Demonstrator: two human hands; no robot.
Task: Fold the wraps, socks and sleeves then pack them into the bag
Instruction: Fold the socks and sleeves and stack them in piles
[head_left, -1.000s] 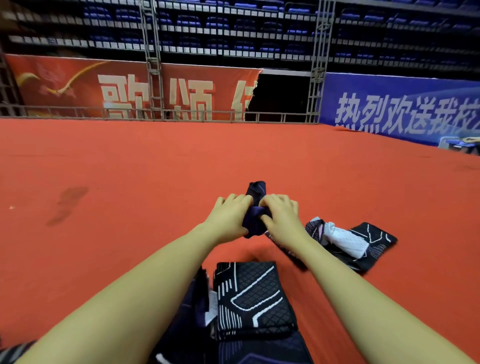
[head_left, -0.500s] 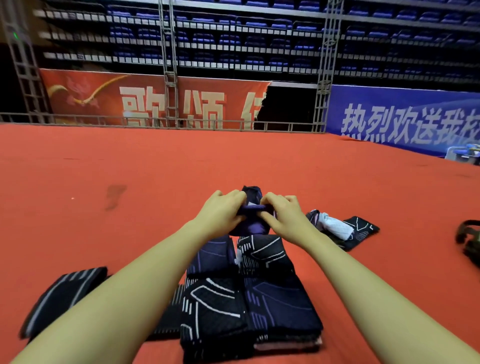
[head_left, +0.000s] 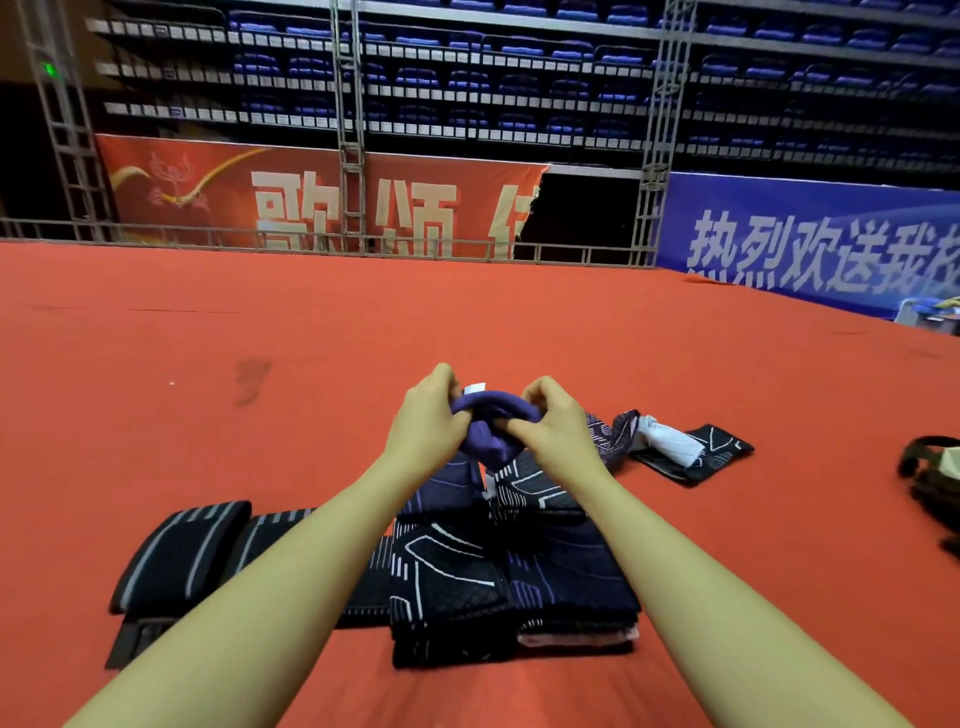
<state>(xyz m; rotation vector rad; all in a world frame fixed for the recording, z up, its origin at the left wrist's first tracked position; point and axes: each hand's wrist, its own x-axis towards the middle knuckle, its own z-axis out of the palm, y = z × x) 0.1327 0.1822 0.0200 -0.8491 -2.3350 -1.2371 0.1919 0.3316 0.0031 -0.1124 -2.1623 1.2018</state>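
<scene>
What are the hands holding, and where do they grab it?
A purple sock: the left hand grips its left end, the right hand its right end.

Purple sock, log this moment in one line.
step: folding | left hand + right hand: grip small purple fabric sock | bag: unpacked

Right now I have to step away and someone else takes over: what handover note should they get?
Left hand and right hand both grip a purple sock, mid-fold above the red floor.
Done: a folded stack lies near the person, striped wraps to its left.
Left: finish this sock, fold the loose pieces on the right, then pack everything into the bag at the right edge.
</scene>
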